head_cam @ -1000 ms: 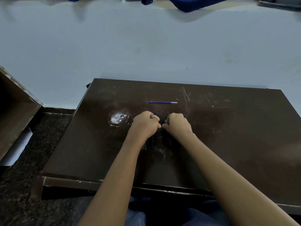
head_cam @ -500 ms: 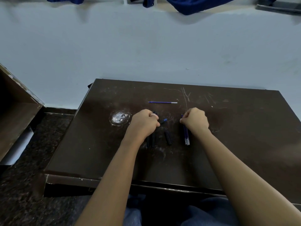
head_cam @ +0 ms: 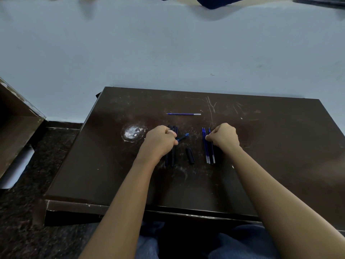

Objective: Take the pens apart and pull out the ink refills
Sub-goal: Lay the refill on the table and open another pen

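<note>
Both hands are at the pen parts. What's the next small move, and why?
Probably open the right hand and leave its refill in the row of refills: it already lies alongside them on the table. The left hand holds a blue-tipped piece.

Scratched dark brown table (head_cam: 270, 128), pale wall (head_cam: 168, 53), speckled dark floor (head_cam: 28, 221)

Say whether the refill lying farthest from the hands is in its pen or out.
Out: the refill lies bare on the table, no barrel around it.
</note>
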`<state>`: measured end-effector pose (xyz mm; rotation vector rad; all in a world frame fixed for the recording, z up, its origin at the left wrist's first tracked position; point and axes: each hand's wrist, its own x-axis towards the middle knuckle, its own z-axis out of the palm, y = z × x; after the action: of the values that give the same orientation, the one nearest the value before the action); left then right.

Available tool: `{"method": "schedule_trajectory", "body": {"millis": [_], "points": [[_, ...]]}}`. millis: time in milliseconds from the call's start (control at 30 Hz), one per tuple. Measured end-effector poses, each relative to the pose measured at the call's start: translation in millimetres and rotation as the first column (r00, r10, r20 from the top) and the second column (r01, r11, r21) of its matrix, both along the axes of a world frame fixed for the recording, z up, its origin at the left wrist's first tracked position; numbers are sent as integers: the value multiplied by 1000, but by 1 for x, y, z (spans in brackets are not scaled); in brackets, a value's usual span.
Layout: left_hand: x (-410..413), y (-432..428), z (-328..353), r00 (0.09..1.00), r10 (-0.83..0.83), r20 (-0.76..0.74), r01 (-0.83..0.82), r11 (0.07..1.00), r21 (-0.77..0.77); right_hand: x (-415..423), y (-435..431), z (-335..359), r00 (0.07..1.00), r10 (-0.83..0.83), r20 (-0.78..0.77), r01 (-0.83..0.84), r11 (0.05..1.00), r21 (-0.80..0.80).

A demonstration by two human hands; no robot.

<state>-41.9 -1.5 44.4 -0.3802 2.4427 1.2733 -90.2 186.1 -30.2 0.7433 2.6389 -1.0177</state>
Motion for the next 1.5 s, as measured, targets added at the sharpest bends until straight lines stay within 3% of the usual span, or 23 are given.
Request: {"method": "schedule_trajectory", "body": {"millis": [367, 567, 767, 833, 900, 1033, 1233, 1500], "points": [[-2, 4, -3, 1000, 6, -15, -6, 1000, 12, -2, 5, 2, 999, 2, -50, 3, 996, 90], [-4, 3, -6, 1000, -5, -16, 5, 1000, 10, 1, 6, -1, 996, 62, 58, -71, 983, 168], [-2, 2, -9, 999, -7, -54, 10, 999, 51, 1, 3, 0, 995, 94, 45, -101, 979, 176], [0, 2, -7, 1000, -18, -17, 19, 997, 70, -2, 4, 4, 995, 91, -41, -86, 990, 108], [2, 2, -4, 999, -21, 35, 17, 995, 95, -7, 0, 13, 982, 43, -184, -61, 994, -95], [1, 3, -3, 999, -26, 25, 22, 991, 136, -10, -19, 38, 878, -203, -433, -62, 849, -525], [-3, 3, -5, 1000, -14, 12, 13, 988, 151, -3, -39, 54, 789, -176, -589, -223, 811, -541], [-5, 0, -9, 1000, -6, -12, 8, 992, 128, 1, -49, 54, 792, -131, -597, -295, 774, -560]]}}
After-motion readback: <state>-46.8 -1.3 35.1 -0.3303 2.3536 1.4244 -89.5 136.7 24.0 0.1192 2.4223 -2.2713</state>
